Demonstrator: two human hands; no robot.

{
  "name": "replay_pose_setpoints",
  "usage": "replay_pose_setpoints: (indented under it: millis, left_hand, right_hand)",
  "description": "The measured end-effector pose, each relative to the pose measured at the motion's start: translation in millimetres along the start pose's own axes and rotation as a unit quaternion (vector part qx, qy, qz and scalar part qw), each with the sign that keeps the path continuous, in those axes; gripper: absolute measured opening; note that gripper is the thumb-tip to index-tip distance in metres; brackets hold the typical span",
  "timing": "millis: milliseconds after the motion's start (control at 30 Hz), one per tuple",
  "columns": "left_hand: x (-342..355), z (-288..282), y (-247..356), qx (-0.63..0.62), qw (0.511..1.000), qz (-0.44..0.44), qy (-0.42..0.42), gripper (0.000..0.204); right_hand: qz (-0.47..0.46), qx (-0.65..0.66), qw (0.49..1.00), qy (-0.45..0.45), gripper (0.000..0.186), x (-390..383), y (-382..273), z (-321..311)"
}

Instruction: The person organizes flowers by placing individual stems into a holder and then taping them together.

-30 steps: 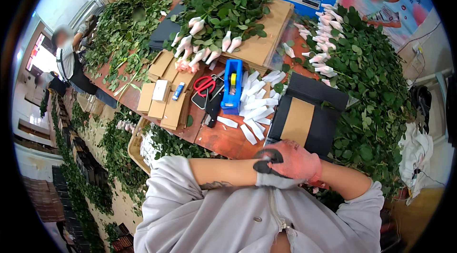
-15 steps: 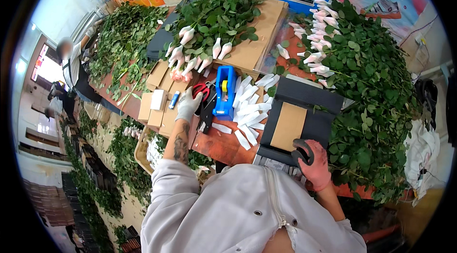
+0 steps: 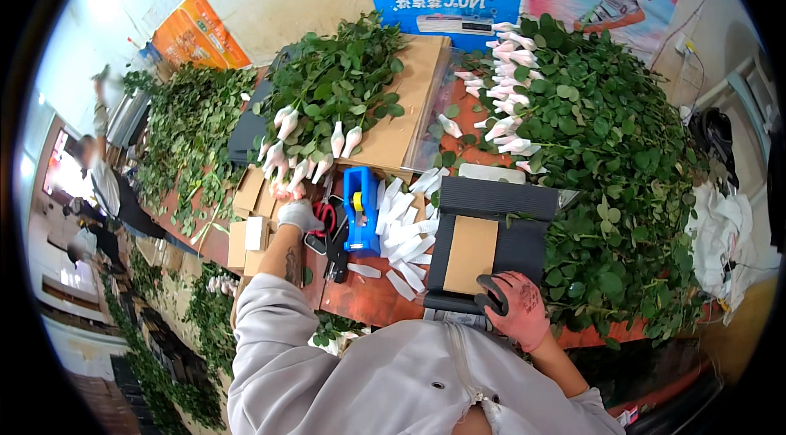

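Observation:
My left hand [image 3: 300, 216], in a pale glove, reaches to the wrapped rose heads [image 3: 286, 177] at the front of a leafy bunch. Its fingertips are lost among the lowest blooms, so I cannot tell if they grip one. Just right of it lie red-handled scissors [image 3: 327, 214] and a blue tape dispenser [image 3: 360, 210] with yellow in its middle. My right hand [image 3: 516, 308], in a red glove with dark fingers, rests at the lower corner of a brown cardboard piece [image 3: 471, 255]. Its fingers are bent but apart. Under the cardboard lies a black corrugated sheet [image 3: 524, 234].
White paper strips [image 3: 401, 230] are scattered beside the dispenser. A big heap of leafy rose stems [image 3: 614, 189] covers the right side; another [image 3: 196, 116] lies far left. Small cardboard pieces and a white box [image 3: 256, 233] sit left of my hand. Another person [image 3: 106, 181] stands far left.
My left hand has moved from beside the scissors to the rose heads. My right hand stays at the cardboard, its fingers now flatter on it. The view has shifted, and the far person's arm is raised higher.

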State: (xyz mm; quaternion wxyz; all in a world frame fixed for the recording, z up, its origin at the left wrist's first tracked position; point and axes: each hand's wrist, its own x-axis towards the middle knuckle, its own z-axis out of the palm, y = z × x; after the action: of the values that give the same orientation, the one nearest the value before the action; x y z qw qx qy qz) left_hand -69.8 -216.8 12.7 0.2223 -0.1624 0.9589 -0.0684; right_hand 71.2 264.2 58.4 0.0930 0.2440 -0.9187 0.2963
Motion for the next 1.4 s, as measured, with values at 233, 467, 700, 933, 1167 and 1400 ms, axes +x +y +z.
replay_pose_setpoints:
  millis: [233, 467, 700, 933, 1167, 1400]
  left_hand:
    - [-21.6, -21.6, -39.5, -0.063, 0.989, 0.088, -0.099, 0.058]
    - [-97.3, 23.7, -36.7, -0.695, 0.665, 0.217, -0.168, 0.064]
    - [-118.5, 29.0, 119.4, -0.719, 0.608, 0.254, -0.221, 0.052]
    - [-138.7, -1.0, 121.1, -0.709, 0.668, 0.191, -0.121, 0.069]
    - [-132.2, 66.7, 31.3, -0.306, 0.935, 0.014, 0.179, 0.061]
    - [-131.0, 101.1, 30.7, -0.177, 0.976, -0.03, 0.122, 0.077]
  right_hand:
    - [0.01, -0.003, 1.0, -0.008, 0.051, 2.4, -3.9, -3.5]
    - [0.024, -0.003, 1.0, 0.002, 0.054, -0.4, -4.9, 1.5]
    - [0.058, -0.002, 0.998, -0.008, 0.053, -1.4, -4.0, 1.9]
    - [0.068, -0.01, 0.998, -0.016, 0.051, -2.1, -3.2, 4.9]
    - [0.068, 0.007, 0.997, -0.03, 0.053, -2.8, -4.1, 4.5]
    - [0.057, 0.006, 0.997, -0.047, 0.053, -1.5, -2.1, 4.3]
